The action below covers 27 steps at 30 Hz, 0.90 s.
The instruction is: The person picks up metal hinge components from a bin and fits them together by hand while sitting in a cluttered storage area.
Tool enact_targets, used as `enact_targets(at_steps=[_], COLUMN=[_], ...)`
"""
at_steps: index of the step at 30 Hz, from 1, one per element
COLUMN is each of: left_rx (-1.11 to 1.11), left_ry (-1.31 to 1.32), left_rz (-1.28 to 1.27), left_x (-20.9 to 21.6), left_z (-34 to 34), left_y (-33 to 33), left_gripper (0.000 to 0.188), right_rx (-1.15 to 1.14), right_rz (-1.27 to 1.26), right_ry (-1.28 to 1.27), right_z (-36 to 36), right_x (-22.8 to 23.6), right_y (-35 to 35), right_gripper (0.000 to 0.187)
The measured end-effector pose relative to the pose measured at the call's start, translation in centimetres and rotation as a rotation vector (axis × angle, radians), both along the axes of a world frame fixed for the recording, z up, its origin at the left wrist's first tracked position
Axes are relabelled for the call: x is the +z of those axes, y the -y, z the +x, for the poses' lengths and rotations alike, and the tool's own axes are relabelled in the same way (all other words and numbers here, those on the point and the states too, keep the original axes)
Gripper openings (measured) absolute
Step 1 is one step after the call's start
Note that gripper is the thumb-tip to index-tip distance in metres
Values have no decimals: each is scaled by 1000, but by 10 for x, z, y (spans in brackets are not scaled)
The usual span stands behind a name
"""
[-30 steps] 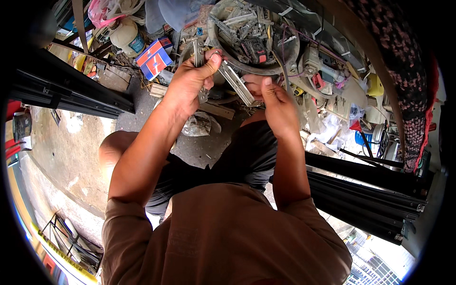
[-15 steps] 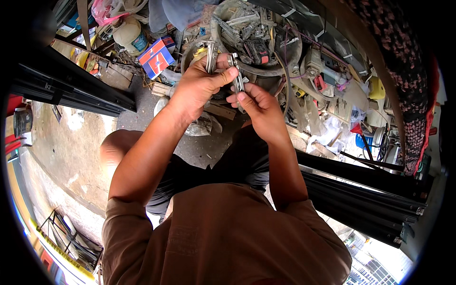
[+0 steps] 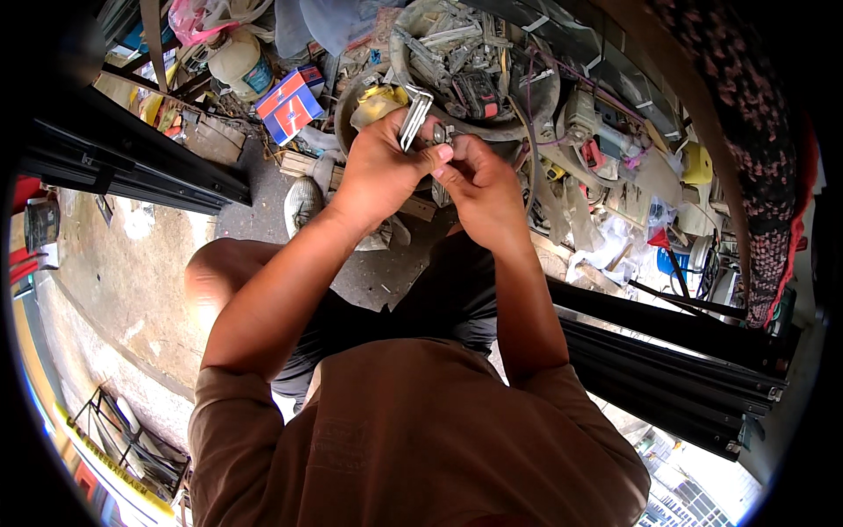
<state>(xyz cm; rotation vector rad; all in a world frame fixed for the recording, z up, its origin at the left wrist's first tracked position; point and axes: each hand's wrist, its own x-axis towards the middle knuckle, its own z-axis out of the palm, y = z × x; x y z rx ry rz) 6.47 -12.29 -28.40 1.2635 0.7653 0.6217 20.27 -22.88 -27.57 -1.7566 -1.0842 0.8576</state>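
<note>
- My feed has the left hand (image 3: pixel 379 171) curled around a bright metal strip (image 3: pixel 415 120), which juts up past its fingers.
- The right hand (image 3: pixel 481 184) is narrowed to a pinch on a small metal part (image 3: pixel 441 134), just beside the strip; I can't tell whether the two are joined.
- Just beyond the hands, I have a large tub (image 3: pixel 398 57) heaped with scrap, and a smaller round container (image 3: pixel 341 114) partly hidden by the left hand.
- Far left: a blue, orange and white box (image 3: pixel 290 107), a pale jug (image 3: pixel 239 68) and a pink bag (image 3: pixel 195 25).
- Dark rails hem in the workspace on the left (image 3: pixel 132 167) and right (image 3: pixel 667 378).
- Under it all I see a worn, stained concrete floor (image 3: pixel 132 290); clutter fills the far side and right.
- My count: two hands, one strip, one small part, one tub, one box, one jug, one pink bag; the scrap is too tangled to number.
</note>
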Motion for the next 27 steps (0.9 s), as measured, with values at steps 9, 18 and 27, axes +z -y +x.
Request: enact_targets(at_steps=[9,18,27], left_rx=[85,56,-125], left_ry=[-130,-62,-31], left_rz=[184,60,-151], left_x=[-8,-17,-14], left_z=[3,3,0], left_y=[4,1,-2], left_gripper=[32,29,26], right_rx=[-76,-137,94], right_rz=[-21,7,-118], right_ry=[185,106,172], right_z=[-12,-20,9], right_x=[0,-4,-13], right_y=[-1,-2,12], right_gripper=[19,23,25])
